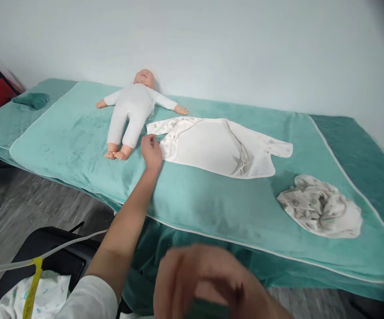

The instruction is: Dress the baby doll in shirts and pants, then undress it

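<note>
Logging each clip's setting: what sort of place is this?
Probably an infant-care practice room: a doll lies on a teal-covered bed against a bare wall, a baby garment spread beside it, the left hand at its edge.

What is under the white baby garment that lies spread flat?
The light teal blanket lies under the garment. The left hand touches its edge. Anything directly beneath its middle is covered.

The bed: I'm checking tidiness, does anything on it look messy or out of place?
Yes. A patterned cloth lies crumpled near the right end of the blanket, while the white garment beside the doll is spread flat. A green bundle sits bunched at the far left.
</note>
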Tool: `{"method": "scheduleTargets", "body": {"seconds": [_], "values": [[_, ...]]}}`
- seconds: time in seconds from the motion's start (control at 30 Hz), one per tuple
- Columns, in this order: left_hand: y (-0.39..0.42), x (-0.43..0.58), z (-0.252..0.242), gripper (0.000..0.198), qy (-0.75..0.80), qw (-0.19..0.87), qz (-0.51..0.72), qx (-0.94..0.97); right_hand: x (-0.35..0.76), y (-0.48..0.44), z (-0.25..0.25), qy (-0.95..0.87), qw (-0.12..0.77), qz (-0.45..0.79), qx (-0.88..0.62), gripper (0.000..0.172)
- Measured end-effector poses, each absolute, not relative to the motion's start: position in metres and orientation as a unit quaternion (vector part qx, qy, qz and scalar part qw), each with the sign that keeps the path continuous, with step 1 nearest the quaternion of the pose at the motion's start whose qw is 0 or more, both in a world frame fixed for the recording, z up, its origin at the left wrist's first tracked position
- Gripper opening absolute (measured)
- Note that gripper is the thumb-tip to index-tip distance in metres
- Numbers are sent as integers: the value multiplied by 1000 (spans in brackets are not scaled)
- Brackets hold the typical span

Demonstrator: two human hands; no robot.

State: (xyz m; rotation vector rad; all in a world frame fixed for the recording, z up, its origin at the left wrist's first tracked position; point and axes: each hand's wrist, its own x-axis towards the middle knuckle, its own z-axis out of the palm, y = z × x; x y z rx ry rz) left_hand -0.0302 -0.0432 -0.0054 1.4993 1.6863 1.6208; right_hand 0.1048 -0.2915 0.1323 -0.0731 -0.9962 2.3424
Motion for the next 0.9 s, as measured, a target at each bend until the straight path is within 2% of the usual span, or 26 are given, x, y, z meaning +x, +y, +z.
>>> {"method": "scheduleTargets", "body": {"seconds": [0.1, 0.2, 0.27, 0.33, 0.47, 0.53, 0.67, 0.83, 0.9], "values": [[-70, -50, 17, 25, 557, 108, 561, 603, 109, -240, 125, -475, 411, 768, -128, 39], [-90, -91, 40, 32, 568, 57, 531, 626, 101, -158, 108, -585, 433, 612, -308, 37], [-89, -126, 49, 42, 603, 36, 510, 612, 92, -92, 94, -638, 429, 496, -405, 50], [-76, -161, 49, 54, 637, 61, 480, 600, 82, -22, 80, -673, 406, 393, -477, 65], [-40, -206, 38, 71, 658, 229, 425, 578, 60, 108, 61, -703, 358, 210, -578, 82], [-23, -212, 36, 72, 652, 272, 423, 567, 49, 159, 56, -686, 333, 192, -617, 89], [9, -205, 45, 65, 625, 294, 443, 572, 37, 225, 54, -659, 277, 212, -667, 93], [55, -195, 57, 54, 576, 453, 465, 496, 40, 263, 63, -639, 215, 320, -665, 105], [70, -193, 56, 52, 546, 532, 473, 443, 42, 272, 66, -659, 223, 366, -618, 100]]}}
